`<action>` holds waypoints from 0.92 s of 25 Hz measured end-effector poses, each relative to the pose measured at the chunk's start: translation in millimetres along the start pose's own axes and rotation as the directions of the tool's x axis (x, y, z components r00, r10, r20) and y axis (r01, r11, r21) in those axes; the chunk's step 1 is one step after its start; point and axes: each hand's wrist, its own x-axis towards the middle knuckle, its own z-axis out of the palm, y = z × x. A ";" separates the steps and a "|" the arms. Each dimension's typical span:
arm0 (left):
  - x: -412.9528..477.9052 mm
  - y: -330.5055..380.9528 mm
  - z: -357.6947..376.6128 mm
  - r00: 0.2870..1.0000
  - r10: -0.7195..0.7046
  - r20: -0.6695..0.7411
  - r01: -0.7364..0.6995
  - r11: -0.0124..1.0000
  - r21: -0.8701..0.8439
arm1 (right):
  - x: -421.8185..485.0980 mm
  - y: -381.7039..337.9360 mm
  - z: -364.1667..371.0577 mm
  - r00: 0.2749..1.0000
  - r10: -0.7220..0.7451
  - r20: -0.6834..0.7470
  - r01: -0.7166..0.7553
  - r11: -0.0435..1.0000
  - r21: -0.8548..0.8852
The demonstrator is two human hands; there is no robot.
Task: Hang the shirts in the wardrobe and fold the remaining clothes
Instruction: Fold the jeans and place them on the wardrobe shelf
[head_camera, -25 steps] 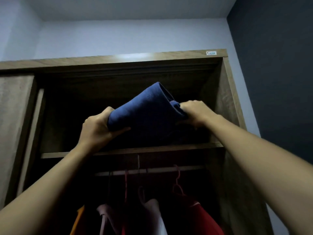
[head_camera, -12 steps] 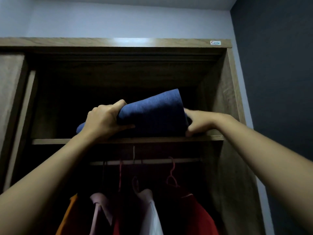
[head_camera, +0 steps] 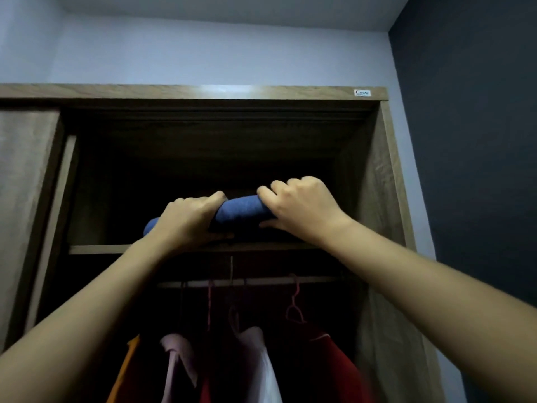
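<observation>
Shirts were found hanging on the rail below both hands: orange, pink, white and red garments, each on a hanger, so the hanging portion appeared largely done. Above that rail, a folded blue garment lay on the upper shelf of the wardrobe, near its front edge. The left hand was curled over the garment's left part, fingers on top and thumb beneath. The right hand was likewise closed over its right end, knuckles up. Judgement: stowing of this folded item was at its last stage, with release outstanding. Whether further clothes awaited folding could not be determined; none were visible beyond the hands.
</observation>
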 end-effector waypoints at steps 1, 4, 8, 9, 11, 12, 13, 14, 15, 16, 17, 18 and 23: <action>-0.5 -5.2 1.5 0.998 0.064 0.001 -0.064 0.998 0.018 | -4.9 3.3 7.2 1.000 0.006 -0.026 -0.005 1.000 0.005; 0.2 -18.6 18.5 0.948 0.279 -0.152 -0.239 0.941 0.240 | -19.8 15.4 32.8 1.000 0.001 0.014 -0.001 0.999 0.044; 12.9 -2.6 44.8 0.915 0.354 -0.196 -0.313 0.926 0.212 | -42.8 36.4 63.9 0.986 -0.005 0.169 -0.016 0.992 0.123; 19.9 6.6 51.9 0.921 0.349 -0.176 -0.314 0.929 0.197 | -52.1 42.1 72.2 0.979 0.003 0.206 -0.042 0.982 0.183; 36.2 28.0 66.4 0.932 0.352 -0.089 -0.332 0.924 0.188 | -73.6 52.3 85.7 0.956 0.071 0.286 -0.146 0.957 0.251; 42.8 38.4 73.6 0.934 0.353 -0.064 -0.339 0.926 0.165 | -83.6 55.6 90.1 0.933 0.106 0.345 -0.199 0.948 0.248; 46.6 47.2 79.7 0.937 0.347 -0.045 -0.337 0.929 0.150 | -91.0 57.3 92.7 0.917 0.137 0.375 -0.237 0.943 0.235; 49.7 52.8 85.4 0.944 0.329 -0.023 -0.322 0.935 0.147 | -94.7 57.0 93.2 0.905 0.158 0.395 -0.259 0.941 0.217; 52.5 56.3 91.2 0.951 0.309 -0.016 -0.304 0.943 0.133 | -96.4 56.9 95.5 0.895 0.171 0.412 -0.273 0.941 0.201; 55.0 58.8 96.2 0.958 0.286 -0.004 -0.284 0.952 0.112 | -96.3 57.3 98.4 0.883 0.179 0.434 -0.285 0.939 0.193; 57.6 60.0 99.0 0.964 0.267 0.018 -0.268 0.960 0.085 | -95.6 57.7 100.8 0.865 0.182 0.468 -0.304 0.932 0.199; 60.4 59.5 100.7 0.965 0.258 0.044 -0.260 0.964 0.062 | -95.4 57.6 102.9 0.842 0.180 0.508 -0.323 0.924 0.207; 58.7 52.8 104.9 0.963 0.258 0.077 -0.258 0.966 -0.008 | -96.4 58.3 103.7 0.799 0.159 0.580 -0.324 0.926 0.193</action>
